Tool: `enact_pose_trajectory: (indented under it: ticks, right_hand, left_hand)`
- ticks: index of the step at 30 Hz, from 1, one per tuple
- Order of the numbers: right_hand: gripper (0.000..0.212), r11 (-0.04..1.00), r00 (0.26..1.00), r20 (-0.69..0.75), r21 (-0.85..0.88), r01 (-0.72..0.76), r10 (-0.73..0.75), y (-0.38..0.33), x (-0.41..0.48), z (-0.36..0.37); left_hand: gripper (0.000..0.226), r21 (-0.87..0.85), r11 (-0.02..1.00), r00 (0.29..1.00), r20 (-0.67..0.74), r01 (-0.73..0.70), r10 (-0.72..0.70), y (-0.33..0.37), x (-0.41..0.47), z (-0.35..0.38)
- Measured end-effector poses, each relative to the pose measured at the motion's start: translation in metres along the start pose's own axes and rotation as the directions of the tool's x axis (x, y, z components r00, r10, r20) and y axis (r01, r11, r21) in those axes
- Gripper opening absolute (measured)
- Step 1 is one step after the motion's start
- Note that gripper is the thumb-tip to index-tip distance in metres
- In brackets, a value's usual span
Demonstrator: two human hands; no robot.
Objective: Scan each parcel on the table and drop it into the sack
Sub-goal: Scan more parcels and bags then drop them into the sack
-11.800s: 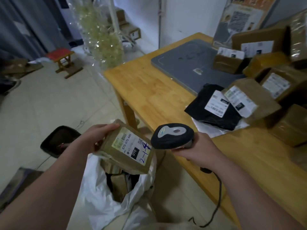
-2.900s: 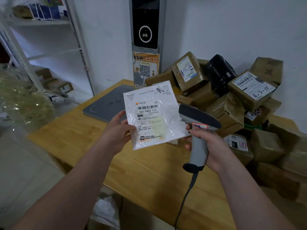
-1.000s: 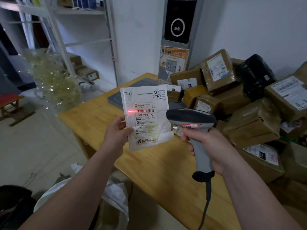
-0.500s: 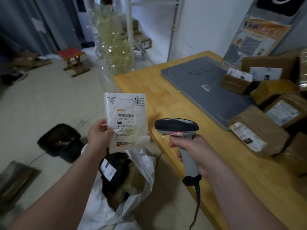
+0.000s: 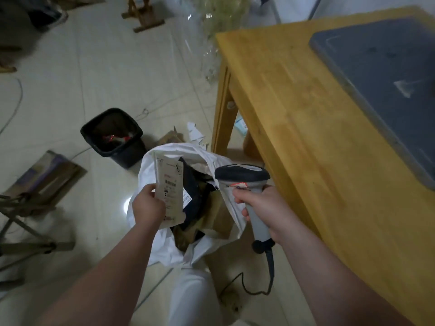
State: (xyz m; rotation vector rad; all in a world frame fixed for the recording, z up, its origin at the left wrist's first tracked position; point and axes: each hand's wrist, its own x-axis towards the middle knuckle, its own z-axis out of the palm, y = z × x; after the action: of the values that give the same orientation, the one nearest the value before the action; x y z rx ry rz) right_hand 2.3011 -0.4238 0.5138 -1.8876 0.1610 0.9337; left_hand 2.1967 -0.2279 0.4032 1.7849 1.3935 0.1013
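Fingers of the left hand (image 5: 148,205) pinch a flat white paper parcel (image 5: 170,188) over the open white plastic sack (image 5: 164,245); the right hand (image 5: 266,212) grips a grey handheld scanner (image 5: 244,182).

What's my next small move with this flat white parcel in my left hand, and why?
Probably just let go. Your left hand pinches the flat white parcel right over the open mouth of the white sack, where a black parcel and brown parcels already lie, so opening the fingers should drop it in. The right hand grips the scanner beside it.
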Motion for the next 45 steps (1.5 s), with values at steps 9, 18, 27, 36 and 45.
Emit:
enact_pose_trajectory:
  ticks: [9,18,27,36,45]
  right_hand:
    - [0.025,0.997,0.997,-0.022,0.031,-0.077,0.078,0.012,0.033,0.01]
    - [0.016,0.985,0.995,-0.1,0.171,0.015,0.002,-0.038,-0.019,-0.053]
    - [0.016,0.899,0.861,-0.507,0.356,0.256,-0.045,-0.042,-0.093,-0.189]
    - [0.024,0.711,0.596,-0.779,0.531,0.462,0.194,0.014,-0.141,-0.301]
    - [0.045,0.517,0.624,-0.689,0.71,0.479,0.369,0.066,-0.131,-0.342]
  left_hand:
    - [0.05,0.14,0.987,0.903,0.429,-0.077,0.009,-0.013,0.035,0.038]
    - [0.029,-0.173,0.975,0.881,0.429,-0.138,0.201,0.117,0.003,0.03]
    - [0.018,-0.381,0.842,0.561,0.629,-0.382,0.539,0.291,-0.134,0.074]
    - [0.03,-0.328,0.706,0.262,0.765,-0.628,0.588,0.345,-0.254,0.164]
    - [0.034,-0.125,0.688,0.237,0.882,-0.715,0.407,0.354,-0.294,0.244]
